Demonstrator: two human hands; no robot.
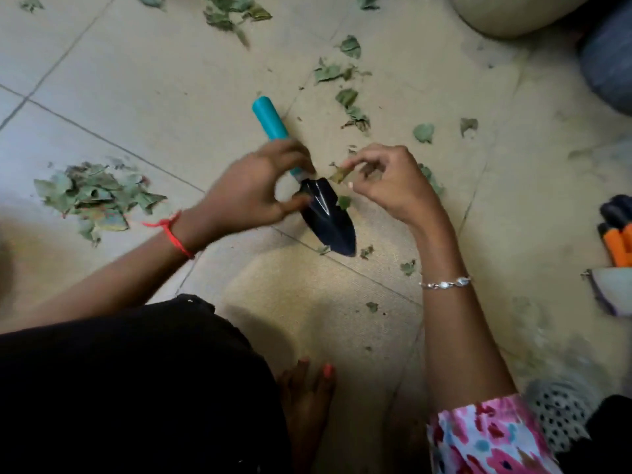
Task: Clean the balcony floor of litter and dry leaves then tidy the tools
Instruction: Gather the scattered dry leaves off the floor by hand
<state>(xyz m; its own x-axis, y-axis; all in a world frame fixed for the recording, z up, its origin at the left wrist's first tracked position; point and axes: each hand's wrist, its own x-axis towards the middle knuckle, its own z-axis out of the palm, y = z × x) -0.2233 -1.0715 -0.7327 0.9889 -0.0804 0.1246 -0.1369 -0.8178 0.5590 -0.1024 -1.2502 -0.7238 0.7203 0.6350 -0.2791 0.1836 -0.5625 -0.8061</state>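
The tiled floor (136, 80) carried a pile of dry leaves (92, 196) at nine o'clock, scattered leaves (345, 73) toward twelve, and orange-handled tools (615, 234) at three.

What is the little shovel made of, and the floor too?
The trowel blade looks like metal painted glossy black: a bright streak of light runs down it. The trowel handle seems to be smooth teal plastic or rubber; the blur leaves that open. The floor looks like matte pale tile, with thin grout lines between squares.

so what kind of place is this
Likely a balcony or patio floor: pale floor tiles, dry leaves strewn in piles, and a garden trowel gripped by the left hand while the right hand pinches a leaf.
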